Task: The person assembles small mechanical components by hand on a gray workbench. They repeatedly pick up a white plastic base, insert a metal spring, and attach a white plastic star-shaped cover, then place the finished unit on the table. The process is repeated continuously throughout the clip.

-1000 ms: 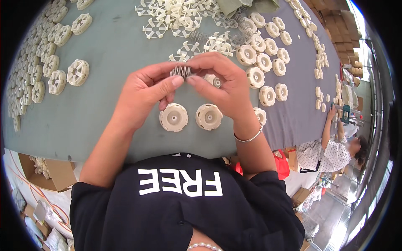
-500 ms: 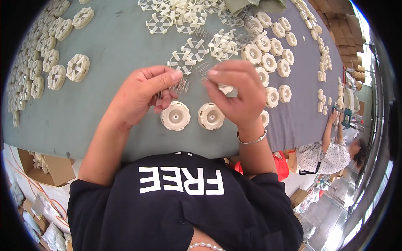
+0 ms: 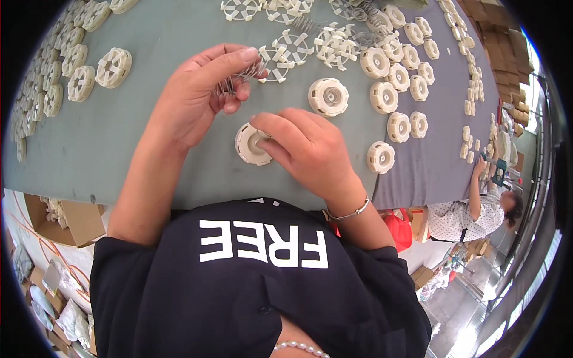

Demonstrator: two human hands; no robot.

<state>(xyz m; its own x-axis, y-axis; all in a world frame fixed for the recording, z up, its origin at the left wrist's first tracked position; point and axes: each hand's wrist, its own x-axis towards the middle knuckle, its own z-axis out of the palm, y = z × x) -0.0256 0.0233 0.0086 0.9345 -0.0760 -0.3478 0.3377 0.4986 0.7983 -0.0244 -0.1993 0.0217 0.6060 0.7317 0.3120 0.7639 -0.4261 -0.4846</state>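
Several thin wire coil springs are bunched in my left hand, its thumb and fingers closed round them above the table. My right hand reaches across to a cream round plastic housing. Its thumb and forefinger pinch a spring at the housing's middle; the fingers hide most of it. Farther off, a second round housing lies face up with a coil inside its hub. Beyond my left hand are cream spoked rings.
More springs are heaped at the far side. Round housings stand to the right, with spoked ones crowding the left. A cardboard box sits below the table's left edge. Another person works at the far right.
My right hand has come down and leftward from beside the left hand onto the near housing, uncovering the housing with the coil. My left hand keeps its springs. The view has shifted slightly.
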